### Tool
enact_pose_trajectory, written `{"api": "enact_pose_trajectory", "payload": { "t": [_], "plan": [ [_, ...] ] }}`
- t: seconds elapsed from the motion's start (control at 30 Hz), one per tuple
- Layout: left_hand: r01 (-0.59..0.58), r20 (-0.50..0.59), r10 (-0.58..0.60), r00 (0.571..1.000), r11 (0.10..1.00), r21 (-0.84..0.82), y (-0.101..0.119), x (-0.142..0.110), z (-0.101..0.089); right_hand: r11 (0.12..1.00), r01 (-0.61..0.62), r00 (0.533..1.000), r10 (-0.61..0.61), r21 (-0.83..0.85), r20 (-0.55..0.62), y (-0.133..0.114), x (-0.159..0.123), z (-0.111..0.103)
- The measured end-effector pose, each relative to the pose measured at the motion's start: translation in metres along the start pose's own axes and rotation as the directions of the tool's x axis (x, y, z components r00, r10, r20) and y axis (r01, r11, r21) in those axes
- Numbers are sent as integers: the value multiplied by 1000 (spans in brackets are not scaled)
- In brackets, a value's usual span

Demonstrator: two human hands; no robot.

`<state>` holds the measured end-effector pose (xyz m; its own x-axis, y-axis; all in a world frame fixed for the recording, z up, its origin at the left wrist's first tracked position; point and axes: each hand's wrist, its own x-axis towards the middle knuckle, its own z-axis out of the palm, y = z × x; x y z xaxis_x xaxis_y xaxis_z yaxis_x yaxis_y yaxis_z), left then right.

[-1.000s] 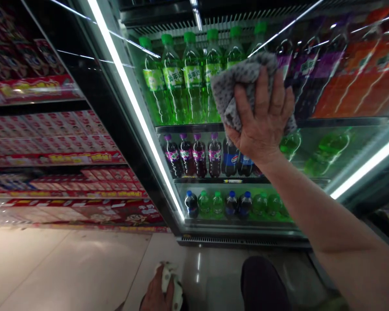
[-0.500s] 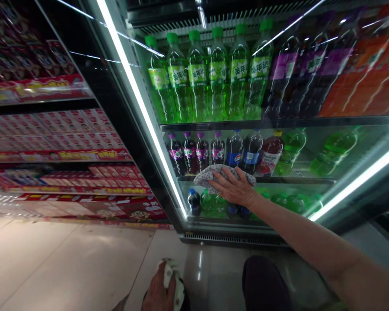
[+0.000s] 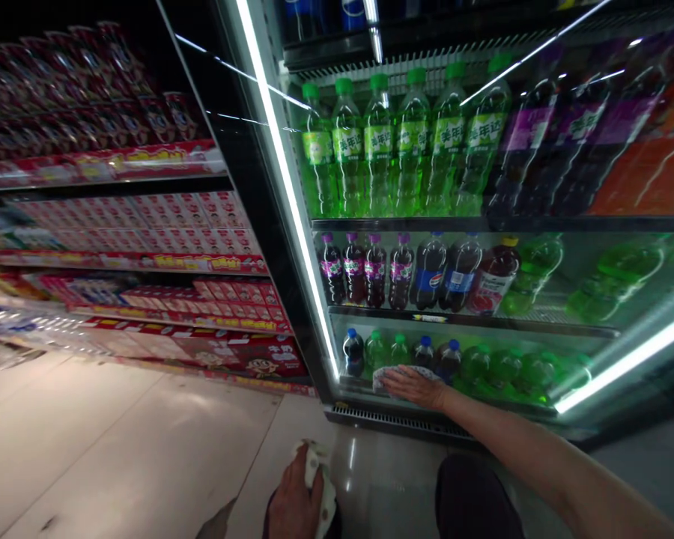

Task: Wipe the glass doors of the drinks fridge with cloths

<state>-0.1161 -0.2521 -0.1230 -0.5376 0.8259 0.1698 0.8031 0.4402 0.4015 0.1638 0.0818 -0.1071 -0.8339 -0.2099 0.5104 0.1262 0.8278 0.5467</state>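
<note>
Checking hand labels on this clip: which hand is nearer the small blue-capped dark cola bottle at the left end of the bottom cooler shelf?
Right. The right hand presses a speckled cloth on the glass just beside that bottle; the left hand is down near the floor.

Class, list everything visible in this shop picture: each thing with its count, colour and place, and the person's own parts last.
Glass-doored drinks fridge: one, lit, right.
Tall green soda bottles: six, top shelf.
Purple-capped dark bottles: four, middle shelf.
Blue-labelled cola bottles: two, middle shelf.
Red packaged goods shelves: several tiers, left.
Pale tiled floor: bottom left.
Grey speckled cloth: one, against the fridge door's bottom.
White spotted cloth: one, bottom centre.
Right hand: flat on the grey cloth.
Left hand: grips the white cloth.
</note>
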Motion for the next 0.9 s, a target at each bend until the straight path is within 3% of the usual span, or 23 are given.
{"api": "enact_pose_trajectory", "payload": {
  "t": [0.17, 0.3, 0.37, 0.47, 0.57, 0.67, 0.73, 0.8, 0.9],
  "plan": [
    [73, 106, -63, 992, 993, -90, 11, 2, -13, 999, -7, 1000, 6, 43, 12, -21, -23, -2],
    [64, 114, -53, 992, 993, -95, 11, 3, -12, 999, 9, 999, -11, 49, 42, 11, 0, -32],
    [64, 124, -52, 991, 993, -95, 11, 3, -10, 1000, -12, 999, 12, -4, 46, 43, 29, -59],
    [47, 148, -38, 988, 997, -56, 14, 2, -7, 983, -108, 993, 115, -150, 36, 107, 89, -117],
    [40, 179, -40, 983, 999, 6, 17, 0, -6, 902, -232, 969, 183, -365, -164, 178, 152, -188],
    [21, 184, -29, 982, 999, 44, 18, -2, -4, 781, -433, 894, 308, -449, -326, 240, 207, -258],
    [6, 165, -16, 986, 998, 61, 16, -4, -2, 713, -592, 801, 467, -375, -375, 266, 236, -292],
    [-11, 134, 2, 991, 997, 72, 13, -5, 3, 691, -649, 750, 509, -319, -422, 276, 261, -306],
    [-62, 74, 56, 996, 995, 81, 5, -7, 10, 740, -627, 756, 502, -243, -420, 262, 289, -284]
  ]
}}
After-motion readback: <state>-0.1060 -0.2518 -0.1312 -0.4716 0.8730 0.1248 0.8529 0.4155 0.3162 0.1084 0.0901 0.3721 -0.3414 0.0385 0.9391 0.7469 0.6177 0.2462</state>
